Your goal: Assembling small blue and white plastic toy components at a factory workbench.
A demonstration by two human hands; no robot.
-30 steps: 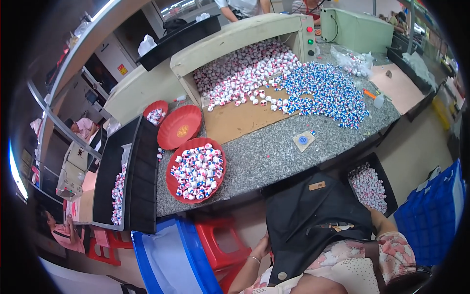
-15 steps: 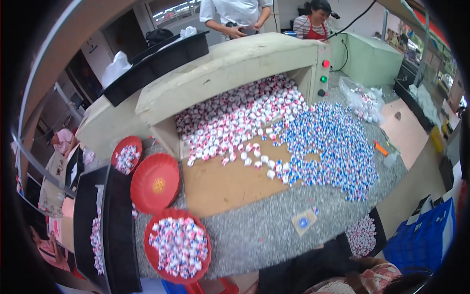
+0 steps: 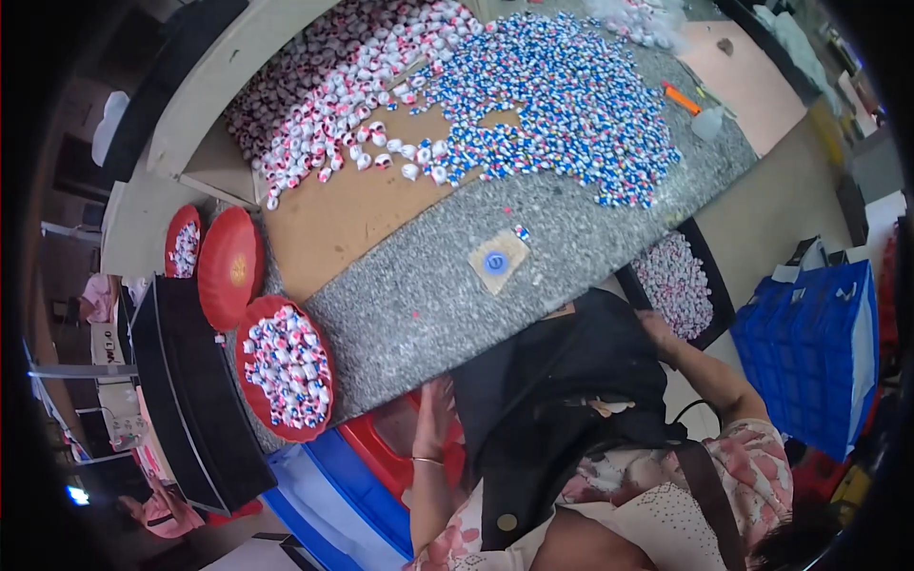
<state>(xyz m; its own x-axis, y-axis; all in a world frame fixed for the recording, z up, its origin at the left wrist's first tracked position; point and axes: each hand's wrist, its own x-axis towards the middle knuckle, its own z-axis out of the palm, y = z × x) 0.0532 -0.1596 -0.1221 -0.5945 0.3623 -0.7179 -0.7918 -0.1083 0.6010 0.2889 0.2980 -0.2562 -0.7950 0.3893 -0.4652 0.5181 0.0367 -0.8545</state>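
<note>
My left hand (image 3: 435, 407), a bracelet at its wrist, hangs below the counter's front edge beside my black apron (image 3: 562, 357). Its fingers look stretched out, with nothing seen in them, close to a red plastic stool (image 3: 390, 433). On the other side of the apron, my right hand (image 3: 655, 328) is at the near edge of a black tray (image 3: 721, 295) heaped with small pink-and-white pieces (image 3: 674, 283). The right fingers are small and partly hidden, so their grip does not show.
The granite counter (image 3: 409, 333) bears a heap of small blue-and-white pieces (image 3: 562, 105) and larger pink-and-white ones (image 3: 328, 90). A filled red bowl (image 3: 326, 333) stands at its left end, beside a bare red bowl (image 3: 224, 276). A blue bag (image 3: 809, 352) stands at right.
The view has tilted down toward my body, so the counter sits higher in it. Both hands and the apron now show clearly. The pieces on the counter look unmoved.
</note>
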